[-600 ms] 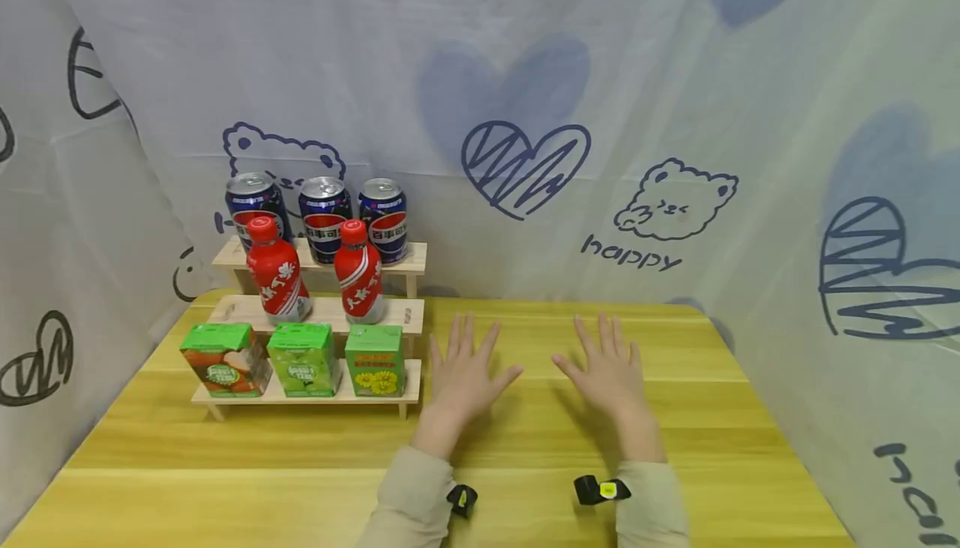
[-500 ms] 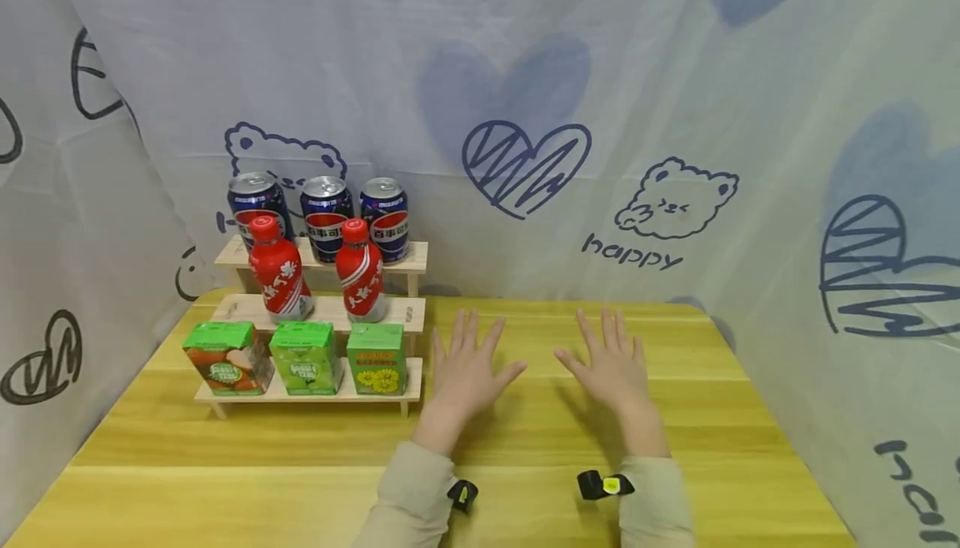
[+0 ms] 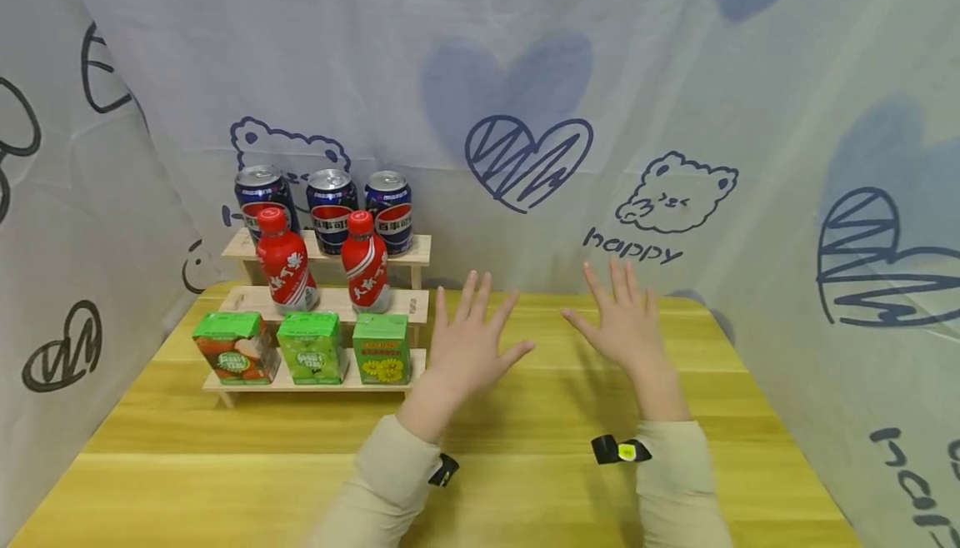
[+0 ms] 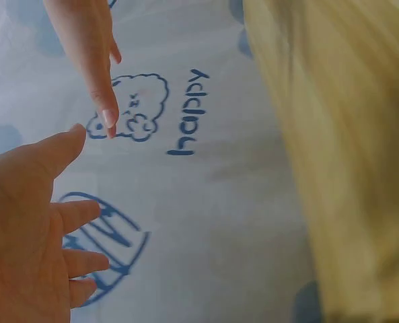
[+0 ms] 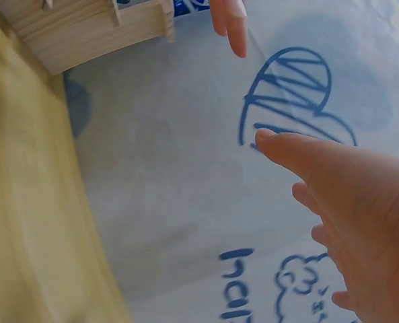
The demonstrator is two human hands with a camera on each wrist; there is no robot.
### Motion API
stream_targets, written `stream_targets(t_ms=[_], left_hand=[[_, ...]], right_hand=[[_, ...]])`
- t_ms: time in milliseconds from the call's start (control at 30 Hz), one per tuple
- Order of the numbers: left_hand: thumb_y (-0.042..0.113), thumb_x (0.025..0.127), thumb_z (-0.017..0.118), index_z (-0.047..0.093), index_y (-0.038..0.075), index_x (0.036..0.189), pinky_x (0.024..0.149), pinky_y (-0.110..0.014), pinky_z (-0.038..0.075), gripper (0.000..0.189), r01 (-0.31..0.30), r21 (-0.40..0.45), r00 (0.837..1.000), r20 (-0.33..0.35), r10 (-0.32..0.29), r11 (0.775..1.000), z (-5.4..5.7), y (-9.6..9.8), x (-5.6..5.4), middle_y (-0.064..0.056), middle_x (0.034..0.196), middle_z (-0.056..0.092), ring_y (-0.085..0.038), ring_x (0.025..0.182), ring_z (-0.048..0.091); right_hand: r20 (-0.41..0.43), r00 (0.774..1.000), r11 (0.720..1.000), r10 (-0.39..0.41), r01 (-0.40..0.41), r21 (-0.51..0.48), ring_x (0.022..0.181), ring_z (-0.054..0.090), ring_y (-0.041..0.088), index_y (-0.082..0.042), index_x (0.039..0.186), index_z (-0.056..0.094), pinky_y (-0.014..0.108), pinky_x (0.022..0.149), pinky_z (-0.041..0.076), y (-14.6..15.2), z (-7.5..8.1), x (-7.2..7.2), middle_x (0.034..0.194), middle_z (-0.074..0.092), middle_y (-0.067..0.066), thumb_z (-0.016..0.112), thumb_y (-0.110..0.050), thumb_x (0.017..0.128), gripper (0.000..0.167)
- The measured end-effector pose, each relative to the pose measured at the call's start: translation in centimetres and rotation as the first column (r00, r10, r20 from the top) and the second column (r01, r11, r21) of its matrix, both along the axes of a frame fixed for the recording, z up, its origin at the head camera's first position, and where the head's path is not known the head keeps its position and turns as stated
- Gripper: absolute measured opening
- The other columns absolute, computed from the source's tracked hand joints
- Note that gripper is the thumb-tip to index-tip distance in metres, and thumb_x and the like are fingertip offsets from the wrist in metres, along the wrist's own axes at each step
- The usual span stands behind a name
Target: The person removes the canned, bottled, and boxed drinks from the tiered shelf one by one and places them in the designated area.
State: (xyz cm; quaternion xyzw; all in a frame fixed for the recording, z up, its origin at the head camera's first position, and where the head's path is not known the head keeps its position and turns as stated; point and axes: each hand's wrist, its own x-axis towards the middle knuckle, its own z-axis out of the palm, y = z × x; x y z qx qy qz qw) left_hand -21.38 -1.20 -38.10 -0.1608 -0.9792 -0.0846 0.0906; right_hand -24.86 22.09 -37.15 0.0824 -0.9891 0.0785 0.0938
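Note:
My left hand (image 3: pixel 471 348) is held over the table with its fingers spread, just right of a stepped wooden rack (image 3: pixel 315 386). To its right, my right hand (image 3: pixel 624 325) also spreads its fingers, holding nothing. On the rack's low front step stand a red-and-green carton (image 3: pixel 238 356), a light green carton (image 3: pixel 313 356) and a green carton with yellow flowers (image 3: pixel 382 356). Two red bottles (image 3: pixel 287 273) with red caps occupy the middle step. Three dark blue cola cans (image 3: pixel 332 215) line the top step. In the left wrist view both hands appear with bare palms or fingers.
A yellow wood-grain table (image 3: pixel 555 481) carries the rack on its left side. White cloth (image 3: pixel 480 48) printed with hearts and bears hangs behind the table and along both sides. Black bands with small devices (image 3: pixel 621 450) sit at both wrists.
Both hands have risen and moved forward, away from the body, fingers still spread. The head view has shifted slightly. Rack, cartons, bottles and cans keep their places.

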Motion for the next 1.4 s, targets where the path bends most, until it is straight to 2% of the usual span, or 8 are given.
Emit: stream_targets(t_ms=[200, 333, 600, 867, 1133, 1400], left_hand=[[0.072, 0.093, 0.035, 0.016, 0.037, 0.156, 0.121, -0.062, -0.009, 0.074, 0.008, -0.059, 0.999, -0.031, -0.01, 0.998, 3.0, -1.8, 1.1, -0.007, 0.166, 0.004, -0.028, 0.154, -0.005], [0.071, 0.093, 0.036, 0.015, 0.038, 0.156, 0.122, -0.063, -0.007, 0.074, 0.008, -0.102, 0.997, -0.071, -0.015, 0.995, 4.5, -3.0, 2.0, -0.007, 0.166, 0.004, -0.028, 0.154, -0.004], [0.069, 0.094, 0.037, 0.022, 0.036, 0.155, 0.122, -0.063, -0.004, 0.072, 0.014, -0.134, 0.985, -0.17, -0.037, 0.991, 6.4, -6.4, 3.7, -0.007, 0.166, 0.008, -0.03, 0.154, -0.001], [0.065, 0.094, 0.043, 0.024, 0.033, 0.155, 0.122, -0.063, -0.005, 0.072, -0.002, -0.117, 0.978, -0.207, -0.022, 0.993, 8.5, -11.1, 5.7, -0.007, 0.166, 0.009, -0.029, 0.154, -0.004], [0.06, 0.095, 0.048, 0.024, 0.031, 0.156, 0.122, -0.063, -0.005, 0.071, -0.058, -0.093, 0.966, -0.257, 0.032, 0.994, 10.1, -16.2, 7.5, -0.009, 0.166, 0.011, -0.029, 0.154, -0.006], [0.057, 0.095, 0.051, 0.023, 0.029, 0.156, 0.121, -0.064, -0.008, 0.073, -0.156, -0.058, 0.952, -0.276, 0.134, 0.986, 10.2, -21.9, 9.5, -0.012, 0.165, 0.011, -0.036, 0.153, -0.002]], right_hand=[[-0.066, 0.998, 0.999, 0.016, -0.013, 0.036, 0.152, -0.006, 0.038, -0.023, 0.158, 0.015, 0.066, 0.121, 0.001, -0.4, 2.8, 0.3, 0.165, -0.001, 0.016, 0.046, -0.061, 0.095, 0.08], [-0.097, 0.995, 0.998, 0.032, -0.027, 0.057, 0.153, -0.004, 0.037, -0.022, 0.158, 0.017, 0.066, 0.121, 0.003, -0.9, 4.7, 0.7, 0.165, 0.001, 0.016, 0.046, -0.061, 0.095, 0.079], [-0.115, 0.989, 0.992, 0.094, -0.084, 0.092, 0.153, -0.005, 0.033, -0.029, 0.158, 0.011, 0.061, 0.123, 0.003, -2.3, 7.9, 0.8, 0.166, -0.002, 0.011, 0.044, -0.064, 0.095, 0.079], [-0.183, 0.965, 0.979, 0.187, -0.168, 0.115, 0.154, 0.001, 0.033, -0.031, 0.158, 0.012, 0.058, 0.125, 0.007, -4.4, 10.1, 0.4, 0.166, 0.004, 0.01, 0.044, -0.064, 0.095, 0.078], [-0.264, 0.923, 0.959, 0.278, -0.252, 0.131, 0.153, 0.009, 0.033, -0.026, 0.157, 0.021, 0.055, 0.125, 0.012, -7.1, 12.2, -0.9, 0.164, 0.016, 0.011, 0.05, -0.06, 0.094, 0.077], [-0.254, 0.91, 0.942, 0.329, -0.298, 0.152, 0.153, 0.012, 0.033, -0.026, 0.157, 0.021, 0.054, 0.125, 0.015, -10.0, 13.5, -2.3, 0.163, 0.02, 0.012, 0.048, -0.061, 0.094, 0.076]])
